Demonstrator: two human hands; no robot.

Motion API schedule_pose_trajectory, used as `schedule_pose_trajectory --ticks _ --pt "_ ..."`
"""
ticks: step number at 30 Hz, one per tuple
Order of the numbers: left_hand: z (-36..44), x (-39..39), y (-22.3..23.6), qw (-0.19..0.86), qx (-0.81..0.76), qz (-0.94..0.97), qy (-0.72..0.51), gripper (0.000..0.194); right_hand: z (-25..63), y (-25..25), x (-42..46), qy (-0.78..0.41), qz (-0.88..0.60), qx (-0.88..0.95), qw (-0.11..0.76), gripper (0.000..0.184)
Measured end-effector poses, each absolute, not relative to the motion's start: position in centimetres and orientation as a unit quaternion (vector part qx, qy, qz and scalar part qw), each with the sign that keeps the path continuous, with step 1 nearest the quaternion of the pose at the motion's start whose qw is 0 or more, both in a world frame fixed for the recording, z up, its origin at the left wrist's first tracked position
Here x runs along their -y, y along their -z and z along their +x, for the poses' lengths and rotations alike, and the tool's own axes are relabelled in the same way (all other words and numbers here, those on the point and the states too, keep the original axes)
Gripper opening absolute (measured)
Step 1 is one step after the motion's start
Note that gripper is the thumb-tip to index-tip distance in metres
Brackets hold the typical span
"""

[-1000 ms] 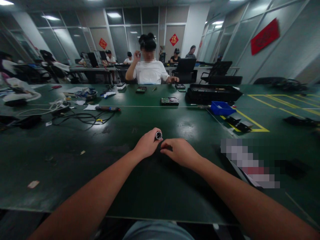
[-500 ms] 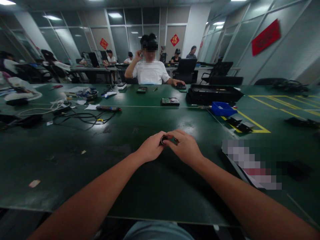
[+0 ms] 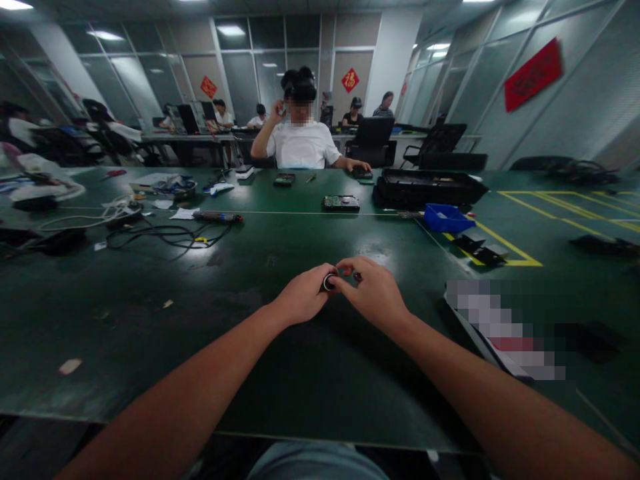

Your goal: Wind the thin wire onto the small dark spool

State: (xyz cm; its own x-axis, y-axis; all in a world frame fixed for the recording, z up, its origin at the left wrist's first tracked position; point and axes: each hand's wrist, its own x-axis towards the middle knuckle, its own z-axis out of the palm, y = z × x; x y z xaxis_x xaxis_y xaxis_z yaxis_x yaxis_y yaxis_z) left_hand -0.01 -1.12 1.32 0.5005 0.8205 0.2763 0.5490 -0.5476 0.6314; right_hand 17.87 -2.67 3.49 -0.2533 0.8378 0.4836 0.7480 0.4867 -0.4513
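Observation:
Over the middle of the green table (image 3: 270,407), my two hands are close together. My left hand (image 3: 303,293) is closed round a small dark round thing with a pale ring at its end (image 3: 329,282); the rest of it is hidden in the palm. Just to the right, the fingers of my right hand (image 3: 376,292) are curled, with the thumb tip at the edge of the ringed end. A tiny dark reddish-brown piece (image 3: 357,276) shows between those curled fingers, too small to name.
Across the table a person in a white shirt (image 3: 303,143) sits with one hand on a dark device. An opened hard drive (image 3: 341,203), a black tray (image 3: 430,187) and a blue bin (image 3: 447,218) lie ahead. Cables (image 3: 165,237) and a pen-like tool (image 3: 219,217) are left.
My right hand has drawn slightly right, its fingers opening a little off the ringed end, which now shows more fully. My left hand has stayed almost still.

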Motion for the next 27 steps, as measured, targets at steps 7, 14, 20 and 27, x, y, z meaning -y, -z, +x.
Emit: schedule_pose_trajectory --ticks 7,14,20,27 --pt "-0.1 1.0 -1.1 0.244 -0.416 0.821 -0.306 0.02 17.8 -3.7 2.9 -0.078 -0.496 0.78 0.374 0.021" --pt "-0.4 0.2 -0.6 0.239 -0.457 0.779 -0.357 0.015 17.9 -4.0 3.3 -0.108 -0.436 0.763 0.464 0.026" --pt "-0.8 -0.2 -0.5 0.275 -0.474 0.749 -0.372 0.017 17.8 -4.6 3.9 -0.045 -0.433 0.765 0.475 0.024" --pt "-0.8 -0.3 -0.3 0.293 -0.475 0.735 -0.385 0.018 18.2 -4.6 4.7 -0.054 -0.423 0.72 0.547 0.019"
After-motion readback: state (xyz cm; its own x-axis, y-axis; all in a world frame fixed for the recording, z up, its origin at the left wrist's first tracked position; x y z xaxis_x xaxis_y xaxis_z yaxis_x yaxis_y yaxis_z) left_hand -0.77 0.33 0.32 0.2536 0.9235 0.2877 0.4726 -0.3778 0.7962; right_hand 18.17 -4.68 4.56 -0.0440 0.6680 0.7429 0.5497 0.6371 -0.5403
